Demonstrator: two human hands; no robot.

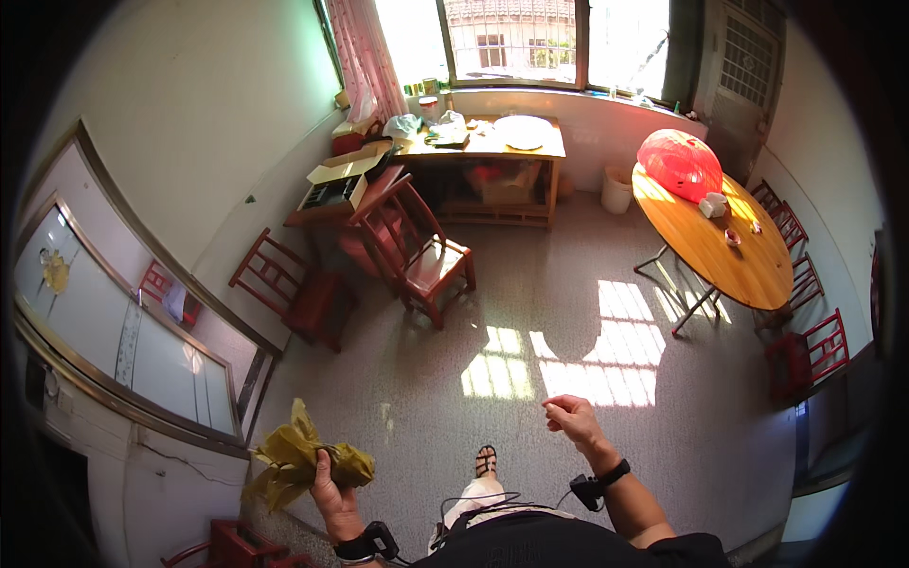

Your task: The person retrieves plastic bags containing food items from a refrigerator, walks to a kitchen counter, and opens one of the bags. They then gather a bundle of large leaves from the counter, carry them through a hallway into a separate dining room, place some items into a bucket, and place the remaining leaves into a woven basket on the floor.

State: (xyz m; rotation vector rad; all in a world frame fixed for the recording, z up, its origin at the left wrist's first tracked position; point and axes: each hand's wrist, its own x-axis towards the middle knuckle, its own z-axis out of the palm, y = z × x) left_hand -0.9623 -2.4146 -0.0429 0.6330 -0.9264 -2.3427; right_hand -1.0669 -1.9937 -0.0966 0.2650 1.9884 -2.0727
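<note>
My left hand (pixel 334 500) is closed around a crumpled yellow plastic bag (pixel 295 461) at the lower left; the bag's loose end fans out to the left and its fuller part bulges to the right. Whether anything is inside the bag cannot be told. My right hand (pixel 572 420) is raised over the floor at lower centre right, its fingers curled and thumb near the fingertips, with nothing visible in them. Black bands with small devices are strapped on both wrists, and a cable runs across my waist.
An oval wooden table (pixel 717 245) with a red mesh food cover (pixel 680 165) stands at right. Red wooden chairs (pixel 426 266) stand left of centre. Beneath the window is a cluttered wooden table (pixel 476 148), with a white bin (pixel 616 190) to its right. A red chair (pixel 241 547) is at lower left.
</note>
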